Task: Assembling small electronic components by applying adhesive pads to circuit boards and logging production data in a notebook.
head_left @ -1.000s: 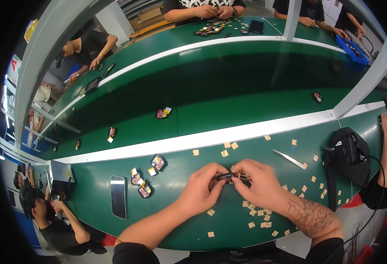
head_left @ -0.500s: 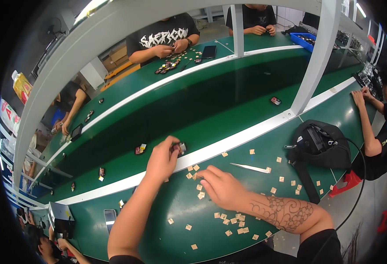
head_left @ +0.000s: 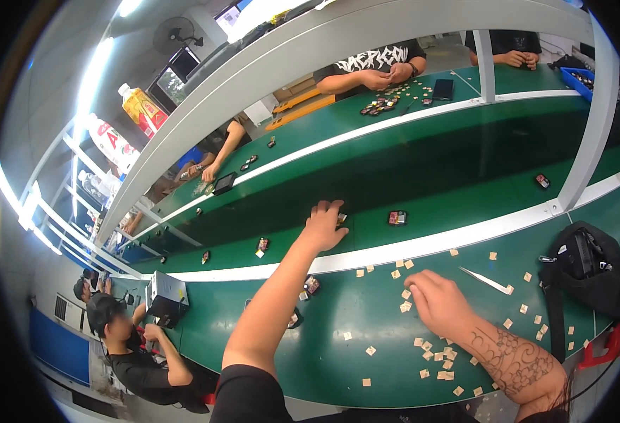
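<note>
Left hand: extended far forward over the white rail onto the dark conveyor belt, fingers spread and curled down; a small pale part is seen at the fingertips, just to their right, but whether it is gripped cannot be told.

Right hand: rested palm-down on the green counter, fingers loosely curled over small tan squares; any hold is hidden.

Tan squares: several dozen, scattered mostly right of and behind the right hand.

Dark assembled pieces on the belt: one lies just right of the left hand, the nearer hand; another lies well apart.

Black bag: one, far right.
</note>
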A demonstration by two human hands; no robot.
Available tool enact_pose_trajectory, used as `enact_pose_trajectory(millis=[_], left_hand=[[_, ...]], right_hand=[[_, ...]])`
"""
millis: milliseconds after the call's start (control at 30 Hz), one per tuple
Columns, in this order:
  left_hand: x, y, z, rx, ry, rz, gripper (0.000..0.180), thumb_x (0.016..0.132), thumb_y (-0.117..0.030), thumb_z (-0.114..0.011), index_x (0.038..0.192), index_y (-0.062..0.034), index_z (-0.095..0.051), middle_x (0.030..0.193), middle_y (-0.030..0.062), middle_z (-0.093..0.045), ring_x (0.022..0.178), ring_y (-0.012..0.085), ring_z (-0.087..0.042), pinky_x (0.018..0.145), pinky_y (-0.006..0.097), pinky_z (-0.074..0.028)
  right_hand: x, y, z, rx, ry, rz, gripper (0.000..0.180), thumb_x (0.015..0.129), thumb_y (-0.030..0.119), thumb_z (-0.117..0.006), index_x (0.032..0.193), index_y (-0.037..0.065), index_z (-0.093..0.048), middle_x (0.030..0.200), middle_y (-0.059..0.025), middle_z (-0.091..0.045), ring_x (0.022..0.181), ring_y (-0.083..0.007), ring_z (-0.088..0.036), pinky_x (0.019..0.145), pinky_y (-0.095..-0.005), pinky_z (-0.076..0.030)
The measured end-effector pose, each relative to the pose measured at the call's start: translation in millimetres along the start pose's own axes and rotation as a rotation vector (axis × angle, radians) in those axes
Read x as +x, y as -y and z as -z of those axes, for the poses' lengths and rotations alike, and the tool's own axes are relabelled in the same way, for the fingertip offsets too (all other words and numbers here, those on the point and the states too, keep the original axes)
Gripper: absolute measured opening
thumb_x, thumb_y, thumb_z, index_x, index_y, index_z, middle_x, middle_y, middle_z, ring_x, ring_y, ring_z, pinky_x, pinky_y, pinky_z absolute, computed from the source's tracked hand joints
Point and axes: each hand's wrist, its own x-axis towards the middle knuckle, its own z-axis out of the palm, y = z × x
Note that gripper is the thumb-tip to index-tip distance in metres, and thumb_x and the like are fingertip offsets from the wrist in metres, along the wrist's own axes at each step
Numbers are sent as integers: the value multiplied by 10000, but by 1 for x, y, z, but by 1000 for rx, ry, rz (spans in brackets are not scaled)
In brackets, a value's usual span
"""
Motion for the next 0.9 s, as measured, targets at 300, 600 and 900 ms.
enact_pose_trajectory(millis=[300, 600, 900], left_hand=[[-16, -41, 16, -458, -26, -156, 622, 883, -80, -818, 1451, -26, -570, 1149, 192, -677, 1062, 376, -674, 971, 444, -553], [-138, -131, 25, -429, 84, -428, 705, 865, -168, -866, 1488, -54, -556, 1180, 174, -636, 1125, 394, -620, 988, 473, -528], [-142, -116, 2, -575, 19, -497, 823, 839, -95, -854, 1569, -31, -478, 1184, 178, -630, 1101, 376, -608, 1001, 474, -504]], right_hand=[[-4, 5, 13, -8, -26, -40, 193, 1044, 32, -586, 1226, 41, -651, 1000, -153, -642, 789, -389, -692, 706, -481, -564], [5, -4, 1, 19, -63, 16, 286, 1013, -15, -579, 1292, -14, -642, 1108, -187, -543, 927, -402, -649, 808, -485, -545], [4, -3, 12, -117, 161, 88, 308, 893, -39, -731, 1185, 59, -726, 991, -110, -624, 841, -315, -694, 707, -415, -574]])
